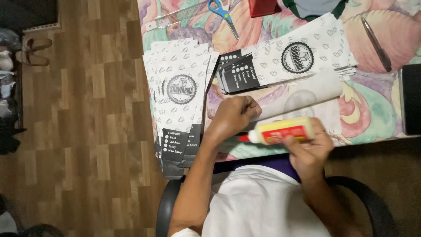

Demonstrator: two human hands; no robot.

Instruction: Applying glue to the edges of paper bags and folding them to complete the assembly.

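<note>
At the near edge of the table [372,109], over a flowered cloth, gluing in hand. Left hand [232,116] curled into a fist, fingers fully closed, pressing down on the near end of a plain white sheet [302,94] lying partly rolled across the cloth; impossible to tell whether any paper is pinched inside the fist. Right hand [309,151] wrapped tight round a glue bottle [280,131], held on its side just above the table's edge, red nozzle pointing left toward the fist and close to the pinned end of the sheet, seemingly not yet touching it.

To the left, a fanned stack of printed sleeves [180,101], white with a round emblem and a black end panel, overhanging the table's edge. Beyond the sheet, a second stack [285,61] of the same kind, turned sideways. Farther back, blue-handled scissors [222,15], a clear ruler [184,15] and a dark pen [376,37], all well apart from both hands.

Judging by the pose: paper held flat, glue about to meet the edge. Calls for tipping the nozzle down onto the sheet beside the fist, a light squeeze, and firm pressure to keep the paper from curling.
</note>
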